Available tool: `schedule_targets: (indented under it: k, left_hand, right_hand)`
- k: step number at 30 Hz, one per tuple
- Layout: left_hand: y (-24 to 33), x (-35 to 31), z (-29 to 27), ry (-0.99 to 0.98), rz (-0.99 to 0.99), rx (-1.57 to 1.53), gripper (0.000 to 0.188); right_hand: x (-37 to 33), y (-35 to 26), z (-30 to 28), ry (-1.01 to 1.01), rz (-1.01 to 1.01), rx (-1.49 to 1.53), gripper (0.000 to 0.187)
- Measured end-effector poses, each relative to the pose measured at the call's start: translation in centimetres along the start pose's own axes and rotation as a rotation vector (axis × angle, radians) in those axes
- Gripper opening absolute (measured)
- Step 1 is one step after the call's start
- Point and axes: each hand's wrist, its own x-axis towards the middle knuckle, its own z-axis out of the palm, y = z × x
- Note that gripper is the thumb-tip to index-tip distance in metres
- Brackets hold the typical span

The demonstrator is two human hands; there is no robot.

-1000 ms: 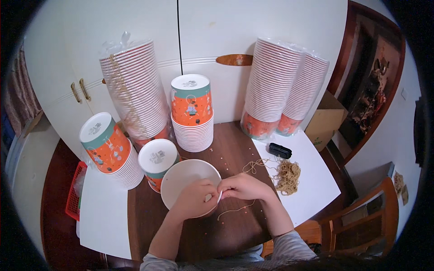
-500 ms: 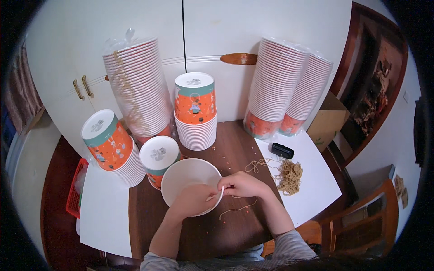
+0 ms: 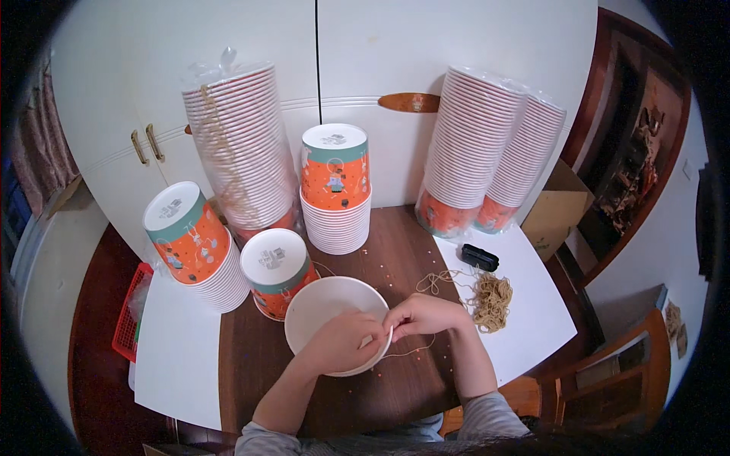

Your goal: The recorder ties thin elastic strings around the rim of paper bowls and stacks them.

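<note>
A white-lined paper bucket (image 3: 323, 308) stands mouth up, slightly tilted, on the brown middle of the table. My left hand (image 3: 346, 342) reaches into its mouth, fingers pinched together against the inside of the right wall; what they hold is hidden. My right hand (image 3: 423, 315) grips the same rim from outside, thumb and fingers closed on it. A thin tan string (image 3: 413, 353) trails over the table from beside the rim, below my right hand. Just left of the bucket, an upside-down orange and green paper bucket (image 3: 275, 262) stands on the table.
Upside-down bucket stacks stand at the left (image 3: 194, 243) and back centre (image 3: 334, 182). Tall plastic-wrapped stacks rise at back left (image 3: 243, 144) and back right (image 3: 471, 144). Right of my hands lie a tangled string heap (image 3: 493, 302) and a black object (image 3: 479, 258). Small bits dot the table.
The bucket and both hands have shifted a little to the right and nearer. The fingers have moved closer together at the rim. The view has shifted slightly.
</note>
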Motion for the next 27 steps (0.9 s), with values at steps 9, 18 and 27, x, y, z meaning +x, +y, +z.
schedule_targets:
  k: [9,18,27]
  left_hand:
    - [3.0,-2.7,-3.1,-0.269,0.177,-0.176,0.005]
    - [1.8,-2.9,-3.2,-0.47,0.022,-0.513,0.008]
    - [1.4,-1.4,-2.8,-0.09,-0.247,-0.549,0.011]
  right_hand:
    - [0.1,-1.1,1.3,-0.219,-0.025,0.009,0.014]
    - [0.0,-1.6,1.3,-0.045,-0.095,-0.031,0.02]
    - [-2.2,-4.3,-0.2,0.215,-0.048,-0.1,0.023]
